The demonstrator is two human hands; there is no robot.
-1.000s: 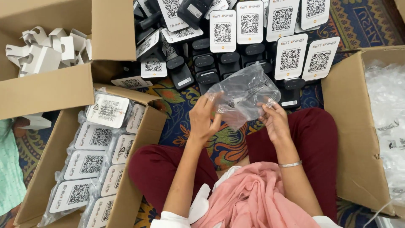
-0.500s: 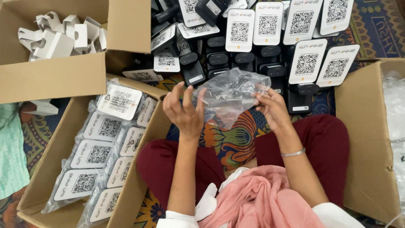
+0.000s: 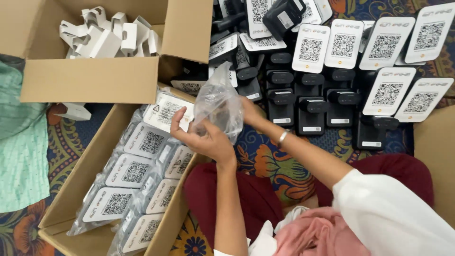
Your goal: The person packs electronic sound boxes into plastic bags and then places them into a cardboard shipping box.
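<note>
I hold a clear plastic bag (image 3: 219, 102) with a dark device inside it, over the edge of a long cardboard box. My left hand (image 3: 201, 137) grips the bag's lower edge from the left. My right hand (image 3: 250, 113) holds it from behind on the right, mostly hidden by the bag, with a bracelet on the wrist. The long cardboard box (image 3: 76, 185) at lower left is filled with several bagged white code cards with devices (image 3: 137, 166).
A second cardboard box (image 3: 90, 78) at upper left holds white folded card inserts (image 3: 111, 35). Many black devices with white code cards (image 3: 327, 80) stand on the patterned rug at upper right. Another box's wall (image 3: 438, 156) is at the right edge. Green cloth (image 3: 21, 142) lies at left.
Both hands have carried the bagged device leftward, from over the lap to the edge of the long box. The view has shifted left as well.
</note>
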